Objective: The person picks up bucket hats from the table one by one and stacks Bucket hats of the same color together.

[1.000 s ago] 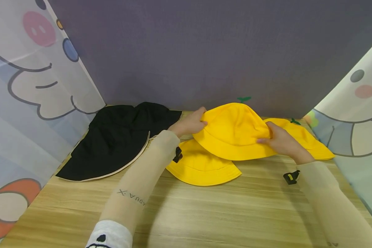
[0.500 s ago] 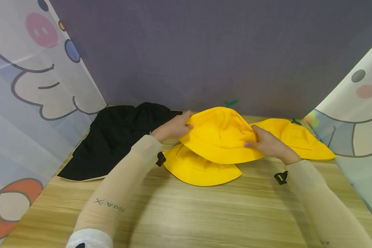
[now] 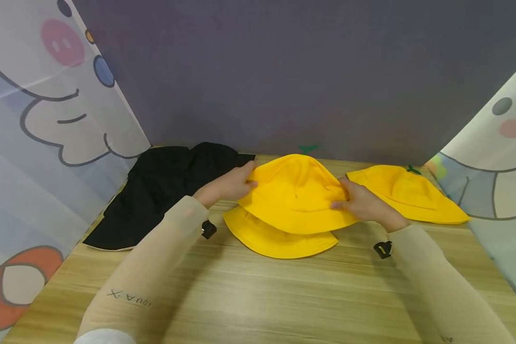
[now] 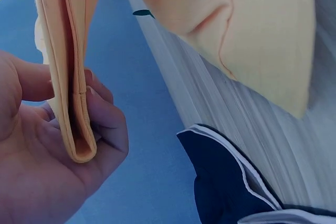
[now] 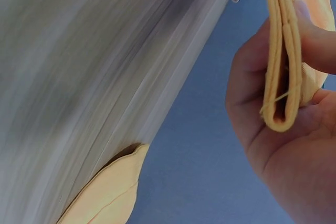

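A yellow bucket hat (image 3: 296, 191), folded flat with a green sprout (image 3: 308, 149) at its top, is held up between both hands. At its left edge my left hand (image 3: 230, 184) grips the folded brim, with fingers and thumb on either side in the left wrist view. My right hand (image 3: 367, 203) pinches the opposite edge; the right wrist view shows the doubled brim (image 5: 278, 66) between thumb and fingers. Below and partly hidden by it, another yellow bucket hat (image 3: 279, 246) lies on the table. Whether the two touch, I cannot tell.
Black hats (image 3: 155, 191) with pale edging lie overlapping at the left. A third yellow hat (image 3: 406, 193) with a green sprout rests at the right. Behind the wooden table (image 3: 258, 296) rises a grey panel (image 3: 284, 76), with cartoon-printed curtains (image 3: 26, 162) at the sides.
Both hands have carried the held yellow hat leftward and slightly down, so it now sits more squarely over the lower yellow hat and away from the right one. Both grips stay.
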`<state>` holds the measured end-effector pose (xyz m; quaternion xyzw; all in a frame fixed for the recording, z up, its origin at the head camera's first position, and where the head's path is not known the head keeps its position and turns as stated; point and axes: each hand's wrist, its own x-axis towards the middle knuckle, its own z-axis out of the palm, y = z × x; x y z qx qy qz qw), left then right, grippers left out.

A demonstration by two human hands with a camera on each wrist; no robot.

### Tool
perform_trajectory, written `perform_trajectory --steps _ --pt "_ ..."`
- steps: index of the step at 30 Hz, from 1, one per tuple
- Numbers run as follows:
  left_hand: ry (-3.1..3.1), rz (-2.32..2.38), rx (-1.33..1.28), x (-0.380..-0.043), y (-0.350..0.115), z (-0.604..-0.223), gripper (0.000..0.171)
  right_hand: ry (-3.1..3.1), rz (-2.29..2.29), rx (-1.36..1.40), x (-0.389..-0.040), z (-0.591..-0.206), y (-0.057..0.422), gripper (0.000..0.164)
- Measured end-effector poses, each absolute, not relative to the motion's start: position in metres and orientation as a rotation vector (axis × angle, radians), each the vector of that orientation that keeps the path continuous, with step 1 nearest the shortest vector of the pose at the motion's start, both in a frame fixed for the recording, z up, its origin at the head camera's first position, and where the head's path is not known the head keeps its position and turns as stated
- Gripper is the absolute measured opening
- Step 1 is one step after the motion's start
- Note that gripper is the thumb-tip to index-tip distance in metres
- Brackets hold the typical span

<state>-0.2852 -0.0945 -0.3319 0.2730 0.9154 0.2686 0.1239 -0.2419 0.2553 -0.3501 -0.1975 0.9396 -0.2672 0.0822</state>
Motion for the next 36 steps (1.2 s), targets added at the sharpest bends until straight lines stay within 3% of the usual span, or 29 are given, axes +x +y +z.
perform_trajectory --steps 8,15,25,29,36 --pt "2.658 0.747 0.824 -0.275 -0.108 -0.331 0.029 2.803 -0.845 -0.657 -0.236 -0.351 0.242 0.037" --pt "2.65 0.689 0.844 -0.266 -0.118 -0.338 0.026 2.801 -0.775 -0.716 -0.228 -0.354 0.232 0.037" --pt "2.583 0.647 0.794 -0.259 -0.124 -0.352 0.041 2.722 -0.763 -0.709 -0.22 -0.365 0.222 0.058" --pt "2.605 0.626 0.798 -0.259 -0.123 -0.361 0.038 2.702 -0.727 -0.673 -0.217 -0.367 0.22 0.066" --pt "2.623 0.578 0.748 -0.261 -0.12 -0.376 0.036 2.702 -0.711 -0.692 -0.216 -0.375 0.217 0.062"
